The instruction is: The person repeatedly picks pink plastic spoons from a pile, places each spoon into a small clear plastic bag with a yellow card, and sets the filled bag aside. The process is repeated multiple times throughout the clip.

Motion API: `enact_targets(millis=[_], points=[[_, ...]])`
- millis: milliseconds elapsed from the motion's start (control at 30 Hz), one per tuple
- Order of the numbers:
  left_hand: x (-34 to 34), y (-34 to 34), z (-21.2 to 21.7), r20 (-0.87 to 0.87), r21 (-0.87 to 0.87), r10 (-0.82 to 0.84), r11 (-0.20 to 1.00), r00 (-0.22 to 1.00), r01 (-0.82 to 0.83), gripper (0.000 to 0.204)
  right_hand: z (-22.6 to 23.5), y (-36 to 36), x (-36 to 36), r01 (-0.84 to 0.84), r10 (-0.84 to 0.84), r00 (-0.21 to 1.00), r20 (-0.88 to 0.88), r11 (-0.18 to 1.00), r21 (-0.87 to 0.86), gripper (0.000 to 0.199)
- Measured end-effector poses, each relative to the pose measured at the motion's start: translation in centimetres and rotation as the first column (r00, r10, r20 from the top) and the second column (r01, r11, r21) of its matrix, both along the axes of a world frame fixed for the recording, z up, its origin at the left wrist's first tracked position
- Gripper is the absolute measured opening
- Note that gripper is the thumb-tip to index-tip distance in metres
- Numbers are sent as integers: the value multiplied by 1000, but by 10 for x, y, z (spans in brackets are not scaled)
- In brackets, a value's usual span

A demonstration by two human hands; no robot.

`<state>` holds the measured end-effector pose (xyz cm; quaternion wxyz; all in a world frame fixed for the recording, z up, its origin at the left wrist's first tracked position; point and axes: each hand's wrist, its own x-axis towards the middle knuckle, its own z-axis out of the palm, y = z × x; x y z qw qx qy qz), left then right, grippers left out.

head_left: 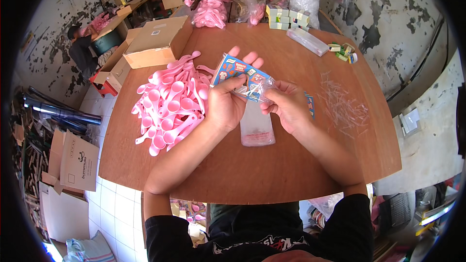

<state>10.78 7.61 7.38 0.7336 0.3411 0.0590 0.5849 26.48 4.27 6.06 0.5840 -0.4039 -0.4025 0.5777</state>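
My left hand (225, 104) is closed on a blue printed card (237, 70), its thumb over the front and its fingertips showing behind the far edge. Thin white pieces lie against the card near the thumb. At the card's right end, my right hand (291, 106) pinches crinkled clear plastic (266, 87), which looks like a small bag. Below both hands, a stack of clear plastic bags (257, 126) lies flat on the table. Left of my left hand is a heap of pink measuring spoons (170, 102). Another blue card (309, 106) is partly hidden behind my right hand.
Thin clear sticks (344, 109) lie scattered on the table (315, 165) at right. Toward the back are small stacked boxes (286, 18), a clear plastic pack (308, 41) and small green containers (343, 52). A cardboard box (158, 41) occupies the far left corner. Other people sit farther back.
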Motion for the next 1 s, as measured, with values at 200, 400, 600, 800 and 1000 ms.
enact_targets(millis=[200, 400, 600, 800, 1000], points=[[5, -9, -1, 73, -75, 56, 996, 996, -50, 45, -7, 0, -3, -117, 114, 993, -34, 989, -92, 14], [-19, 16, 11, 118, -301, 97, 952, 988, -58, 22, -2, -4, -11, -273, -676, 631, 382, 267, 924, 28], [-68, 66, 31, 42, -388, 244, 897, 969, -210, 28, -1, -9, -26, -230, -613, 697, 371, 299, 926, 32], [-74, 71, 19, -104, -348, 50, 934, 993, -83, 26, 10, 40, -65, -448, -652, 516, 556, 348, 824, 42], [-98, 82, 20, -55, -372, 154, 914, 987, -163, 22, 8, 44, -61, -339, -631, 647, 428, 264, 903, 19]])
